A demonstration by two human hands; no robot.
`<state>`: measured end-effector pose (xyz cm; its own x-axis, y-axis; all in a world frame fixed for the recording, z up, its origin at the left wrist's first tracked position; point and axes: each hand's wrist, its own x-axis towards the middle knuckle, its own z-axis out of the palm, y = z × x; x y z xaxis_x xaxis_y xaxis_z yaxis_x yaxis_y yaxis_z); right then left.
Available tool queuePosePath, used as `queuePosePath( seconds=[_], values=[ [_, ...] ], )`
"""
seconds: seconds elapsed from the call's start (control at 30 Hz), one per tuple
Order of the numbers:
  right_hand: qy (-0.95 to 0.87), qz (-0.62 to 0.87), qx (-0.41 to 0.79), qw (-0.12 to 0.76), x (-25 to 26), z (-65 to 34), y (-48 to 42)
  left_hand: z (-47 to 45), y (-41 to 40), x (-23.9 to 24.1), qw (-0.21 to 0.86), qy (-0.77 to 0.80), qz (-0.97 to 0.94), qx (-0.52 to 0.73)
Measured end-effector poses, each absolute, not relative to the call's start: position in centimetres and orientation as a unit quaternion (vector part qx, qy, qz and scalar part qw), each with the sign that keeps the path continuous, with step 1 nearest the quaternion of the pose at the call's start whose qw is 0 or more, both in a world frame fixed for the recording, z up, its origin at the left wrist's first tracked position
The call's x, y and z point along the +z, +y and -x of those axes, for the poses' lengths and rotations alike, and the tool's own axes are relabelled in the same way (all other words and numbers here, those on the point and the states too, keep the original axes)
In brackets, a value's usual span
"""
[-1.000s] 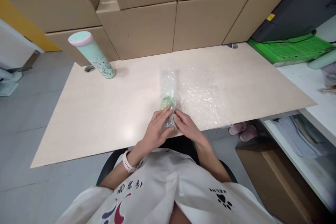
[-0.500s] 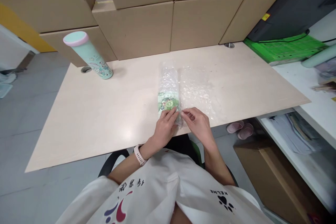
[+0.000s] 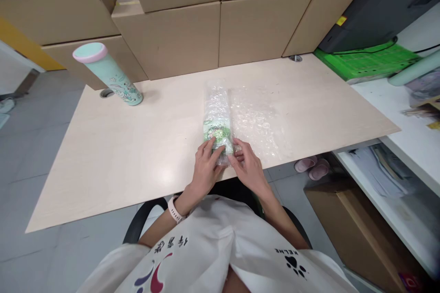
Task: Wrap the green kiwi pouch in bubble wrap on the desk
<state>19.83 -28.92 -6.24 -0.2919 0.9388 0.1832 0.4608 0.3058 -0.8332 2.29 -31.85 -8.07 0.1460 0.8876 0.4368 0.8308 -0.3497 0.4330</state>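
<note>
A long, narrow package [image 3: 217, 116], green and white under clear bubble wrap, lies on the table in front of me, one end toward me. My left hand [image 3: 205, 167] holds its near end from the left, with fingers and thumb bent over the top. From the other side, my right hand [image 3: 248, 165] grips the wrap along the right edge, fingers curled and thumb close to the near end. A loose flap of bubble wrap [image 3: 259, 123] spreads flat to the right of the package. What the package holds is hidden.
A mint tumbler [image 3: 115, 78] with a pink rim stands at the back left of the table [image 3: 137, 146]. Stacked cardboard boxes [image 3: 182, 41] wall off the back. To the right are a green crate [image 3: 371, 62] and a white shelf [image 3: 374, 100]. Pink slippers [image 3: 318, 169] lie on the floor.
My right hand has moved left and closed in on the package's right edge. My left hand's thumb has spread from its fingers. The whole view has shifted slightly.
</note>
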Motion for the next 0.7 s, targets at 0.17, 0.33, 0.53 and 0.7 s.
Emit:
queuePosePath(
  seconds=[0.17, 0.33, 0.53, 0.7],
  values=[
    [-0.765, 0.489, 0.230, 0.351, -6.6, -19.0, -29.9, -2.2, -31.6, -7.8, 0.080, 0.591, -0.731, 0.333],
    [-0.824, 0.468, 0.147, 0.283, -6.9, -19.1, -29.6, -0.4, -31.5, -6.5, 0.278, 0.607, -0.621, 0.412],
    [-0.833, 0.435, 0.234, 0.249, -5.9, -19.7, -28.7, 0.4, -32.0, -5.7, 0.497, 0.486, -0.524, 0.491],
    [-0.801, 0.359, 0.390, 0.280, -4.9, -19.4, -29.1, -0.8, -33.8, -4.9, 0.377, 0.511, -0.565, 0.526]
  ],
)
